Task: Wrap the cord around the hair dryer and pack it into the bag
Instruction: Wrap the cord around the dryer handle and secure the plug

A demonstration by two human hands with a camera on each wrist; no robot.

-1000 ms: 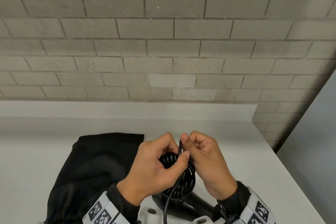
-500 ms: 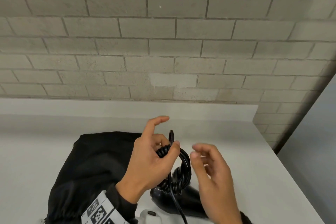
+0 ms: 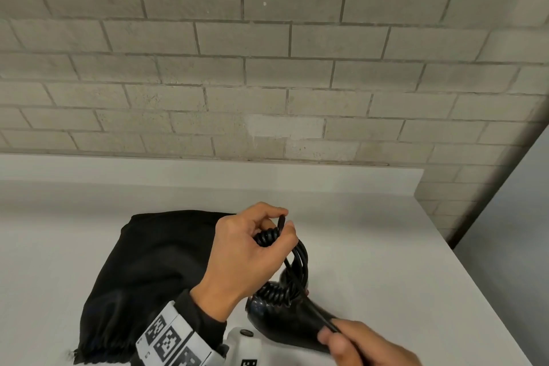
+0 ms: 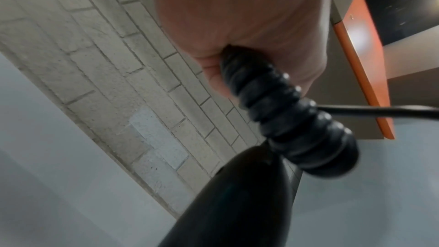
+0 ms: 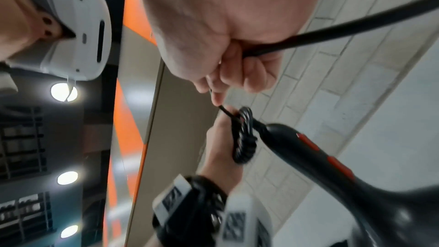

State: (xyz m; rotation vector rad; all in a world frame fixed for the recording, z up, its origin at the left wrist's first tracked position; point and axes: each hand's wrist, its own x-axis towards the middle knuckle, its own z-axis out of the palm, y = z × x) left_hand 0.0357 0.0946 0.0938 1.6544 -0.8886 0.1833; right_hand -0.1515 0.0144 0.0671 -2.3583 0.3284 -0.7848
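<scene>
A black hair dryer [image 3: 285,321] [image 5: 332,166] lies on the white counter [image 3: 386,261], its handle wound with coiled black cord [image 3: 277,294] [image 4: 292,117]. My left hand [image 3: 252,249] grips the upper coils of the cord [image 3: 267,236] above the handle. Low at the right, my right hand [image 3: 350,342] [image 5: 225,59] pinches the straight part of the cord [image 3: 315,310] and holds it taut toward me. The black fabric bag [image 3: 148,276] lies flat to the left of the dryer, its mouth at the near edge.
A grey brick wall [image 3: 267,68] rises behind the counter. The counter's right edge [image 3: 475,276] drops off beside a grey panel. White wrist devices [image 3: 243,345] sit at the bottom of the head view.
My right hand let go near the left hand's fingers, dropped down toward me and now pinches the straight cord, pulling it taut. The left hand's index finger curled back onto the coils.
</scene>
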